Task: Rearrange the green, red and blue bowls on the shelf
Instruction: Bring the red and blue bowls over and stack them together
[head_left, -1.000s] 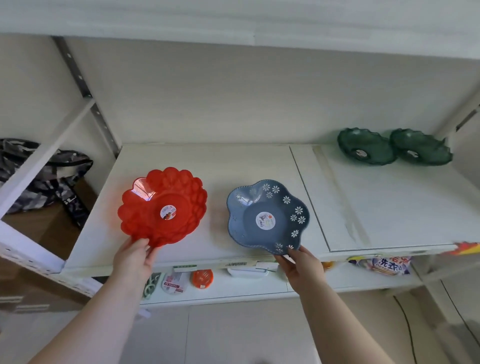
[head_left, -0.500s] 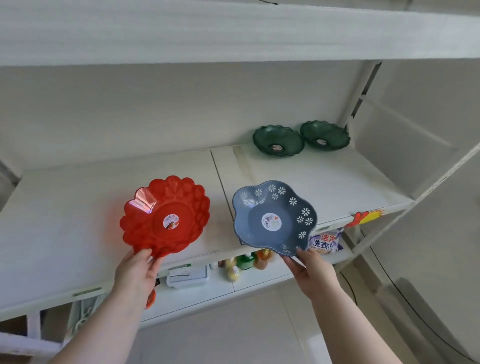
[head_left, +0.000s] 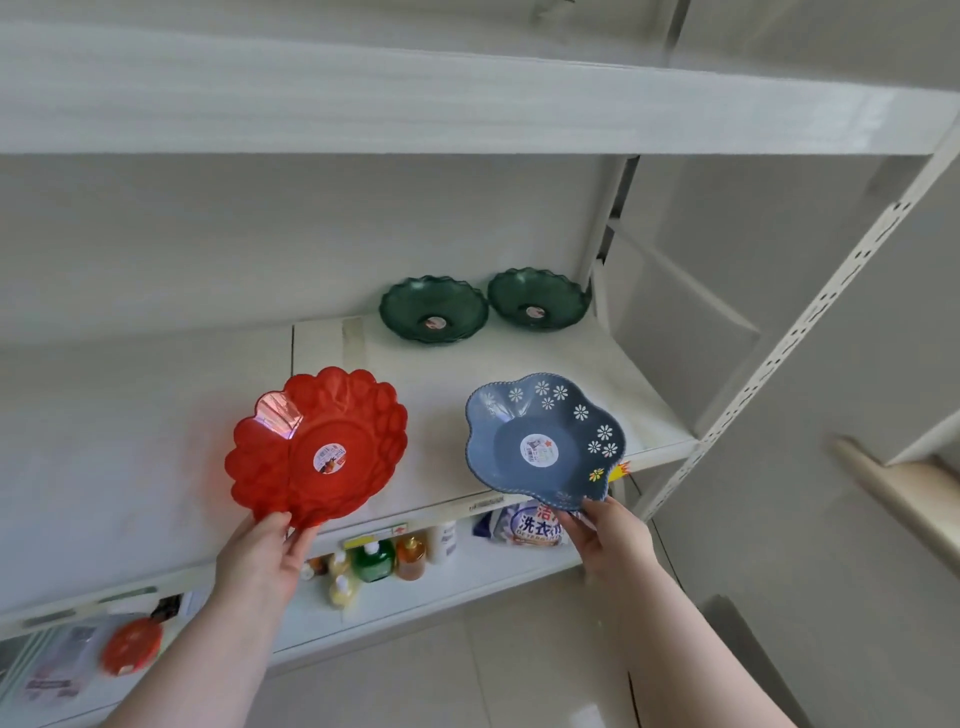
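My left hand (head_left: 260, 558) grips the near rim of a red scalloped bowl (head_left: 317, 447), which is lifted and tilted toward me above the white shelf (head_left: 519, 364). A blue flower-patterned bowl (head_left: 543, 439) is held by its near edge in my right hand (head_left: 610, 538), over the shelf's front right part. Two dark green bowls, the left one (head_left: 434, 309) and the right one (head_left: 537, 299), stand side by side at the back right of the shelf, apart from both hands.
A white upright post with holes (head_left: 810, 322) bounds the shelf on the right. On the lower shelf stand several small bottles (head_left: 382, 558), a detergent bag (head_left: 524, 525) and a round orange item (head_left: 130, 647). Another white shelf board (head_left: 467, 114) runs overhead.
Both bowls have been lifted off the shelf and carried to the right. The view has swung right, so the green bowls now sit nearer the centre.
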